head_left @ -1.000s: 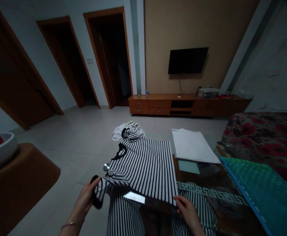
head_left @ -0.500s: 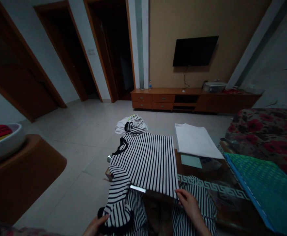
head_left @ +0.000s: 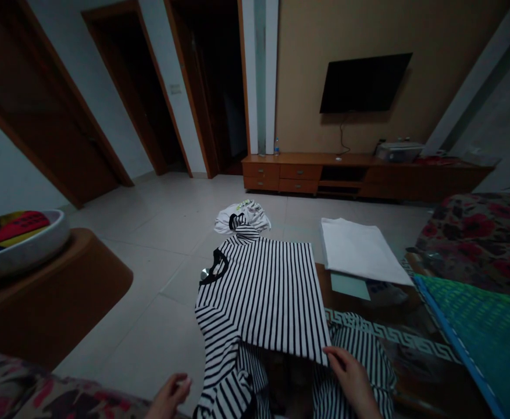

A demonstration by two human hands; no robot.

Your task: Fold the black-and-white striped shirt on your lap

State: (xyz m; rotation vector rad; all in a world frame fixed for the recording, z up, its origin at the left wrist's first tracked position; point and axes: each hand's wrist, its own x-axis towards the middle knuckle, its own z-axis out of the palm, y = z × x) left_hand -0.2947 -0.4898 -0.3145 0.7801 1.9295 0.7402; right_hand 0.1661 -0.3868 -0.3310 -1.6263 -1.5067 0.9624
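Head view: b/w striped tee (head_left: 263, 297) lies long axis 12–6, collar (head_left: 214, 266) at 11 o'clock. R hand (head_left: 353, 381) pinches hem (head_left: 313, 356) at 5 o'clock, clearly nearer. L hand (head_left: 170, 397) loosely curled, empty, just off sleeve (head_left: 222, 396) at 7 o'clock. Counter (head_left: 389, 334) at 3 o'clock.

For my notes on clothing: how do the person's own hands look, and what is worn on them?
The left hand and right hand are bare, without gloves or cables. The right forearm shows no sleeve; the left wrist is cut off by the picture edge.
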